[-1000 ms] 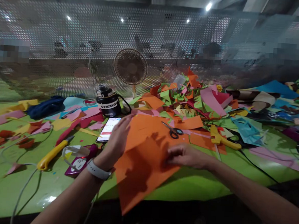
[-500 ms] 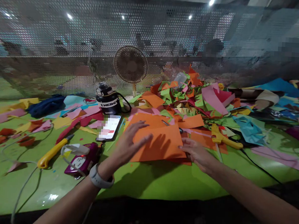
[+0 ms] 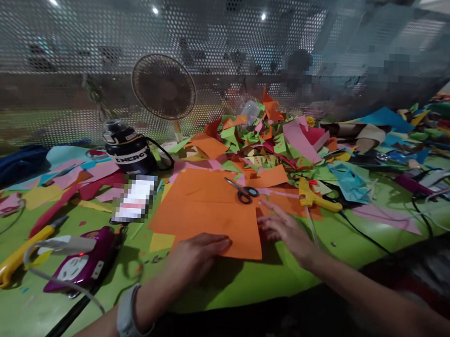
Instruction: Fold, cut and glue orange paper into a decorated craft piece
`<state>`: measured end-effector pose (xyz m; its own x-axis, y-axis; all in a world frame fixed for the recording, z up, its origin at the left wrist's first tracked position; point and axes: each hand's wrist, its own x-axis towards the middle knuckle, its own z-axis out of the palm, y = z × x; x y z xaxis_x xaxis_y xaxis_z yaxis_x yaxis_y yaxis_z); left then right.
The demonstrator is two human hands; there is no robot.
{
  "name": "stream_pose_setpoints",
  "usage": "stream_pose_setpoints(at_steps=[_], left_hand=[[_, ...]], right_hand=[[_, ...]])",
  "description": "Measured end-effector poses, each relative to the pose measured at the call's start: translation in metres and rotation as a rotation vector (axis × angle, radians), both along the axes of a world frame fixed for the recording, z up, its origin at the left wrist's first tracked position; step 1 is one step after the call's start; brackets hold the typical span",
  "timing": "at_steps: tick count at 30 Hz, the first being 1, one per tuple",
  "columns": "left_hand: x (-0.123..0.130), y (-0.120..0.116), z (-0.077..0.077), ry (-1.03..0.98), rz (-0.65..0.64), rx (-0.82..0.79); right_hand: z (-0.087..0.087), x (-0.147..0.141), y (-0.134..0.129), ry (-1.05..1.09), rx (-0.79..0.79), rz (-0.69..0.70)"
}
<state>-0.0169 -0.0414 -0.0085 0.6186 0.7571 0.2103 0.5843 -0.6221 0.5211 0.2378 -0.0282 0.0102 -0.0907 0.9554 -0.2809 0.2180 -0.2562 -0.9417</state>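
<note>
A sheet of orange paper (image 3: 240, 230) lies over more orange paper (image 3: 186, 186) near the front of the green-covered table. My left hand (image 3: 197, 256) is closed at the sheet's near edge, fingers together on top; its underside is hidden. Beside the right edge, my right hand (image 3: 282, 230) has its fingers apart and appears to hold nothing. Scissors with dark handles (image 3: 246, 192) rest on the orange paper beyond my hands, blades pointing away to the left. A yellow corner of paper (image 3: 162, 242) shows under the stack.
A yellow glue gun (image 3: 318, 198) lies to the right. To the left are a phone (image 3: 135, 198), a purple power strip (image 3: 84, 261), a yellow cutter (image 3: 21, 252) and a dark bottle (image 3: 129, 150). Behind stand a fan (image 3: 164, 86) and a heap of paper scraps (image 3: 265, 140).
The orange sheet has come down nearer the table edge. My left hand moved from above it to its near edge. My right hand let go of its right side. The scissors show fully.
</note>
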Motion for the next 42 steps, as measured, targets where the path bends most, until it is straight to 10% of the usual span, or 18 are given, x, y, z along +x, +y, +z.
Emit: stream_pose_setpoints(at_steps=[5,13,27,31,36,42], left_hand=[[-0.003,-0.001,-0.005,-0.11,-0.052,-0.083],[-0.001,0.005,0.002,-0.08,-0.207,-0.12],[0.0,0.011,0.006,-0.129,0.098,-0.238],[0.003,0.011,0.011,-0.084,0.17,-0.237],[0.005,0.01,0.012,-0.019,0.159,-0.185],[-0.002,0.011,0.002,0.021,0.147,-0.089]], right_hand=[[-0.009,0.017,-0.013,-0.382,0.493,0.333],[-0.017,0.028,-0.001,-0.623,0.734,0.49],[-0.006,0.03,0.016,-0.574,0.548,0.434],[-0.005,0.024,0.013,-0.679,0.704,0.33],[-0.005,0.015,0.006,-0.732,1.043,0.713],[-0.014,0.013,0.008,-0.729,0.885,0.99]])
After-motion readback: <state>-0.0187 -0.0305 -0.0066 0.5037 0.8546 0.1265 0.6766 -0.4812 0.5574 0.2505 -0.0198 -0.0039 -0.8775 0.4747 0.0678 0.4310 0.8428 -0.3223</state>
